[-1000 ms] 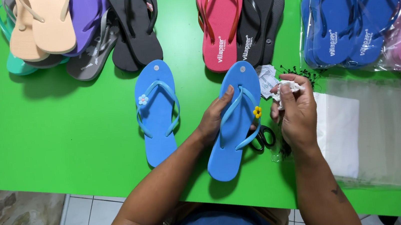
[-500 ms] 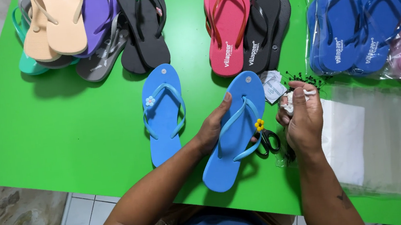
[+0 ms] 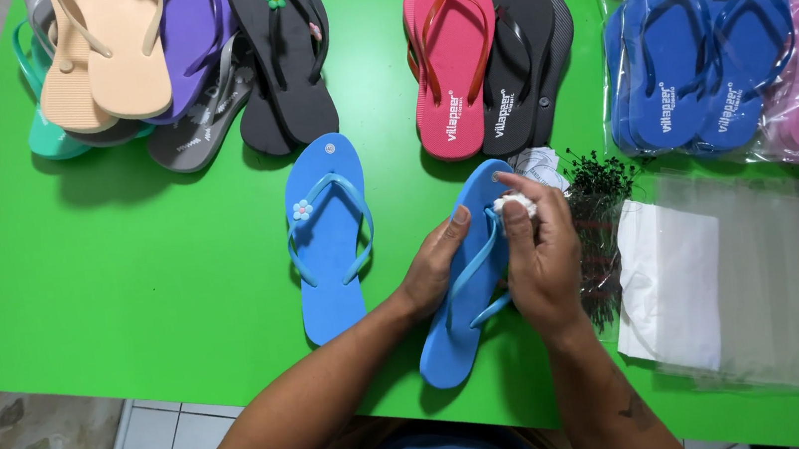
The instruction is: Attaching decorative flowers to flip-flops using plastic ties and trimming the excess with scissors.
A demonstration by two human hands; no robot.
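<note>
Head view, held sandal: a light-blue flip-flop point(image 3: 461, 323) lies on the green table point(image 3: 122, 256), just in front of the person, its long axis on a diagonal, heel toward the near-left edge, toe pointing up and to the right.
Left hand: the left hand point(image 3: 436, 262) rests on the sandal's left side, fingers curled over the edge near the strap, steadying it.
Right hand: the right hand point(image 3: 538, 254) sits over the toe end, thumb and fingers pinched on a small white flower charm point(image 3: 514, 203) at the strap's front.
Mate: a second light-blue flip-flop point(image 3: 326, 238) lies just to the left, nearly parallel, toe away from the person, a small pale flower on its strap.
Right of the hands: a pile of black plastic tag pins point(image 3: 600, 222), then clear plastic bags point(image 3: 757, 284).
Far edge: a red flip-flop point(image 3: 451, 58) beside a black pair point(image 3: 526, 60); bagged dark-blue sandals point(image 3: 691, 51) at right; a mixed heap of sandals point(image 3: 170, 60) at left.
</note>
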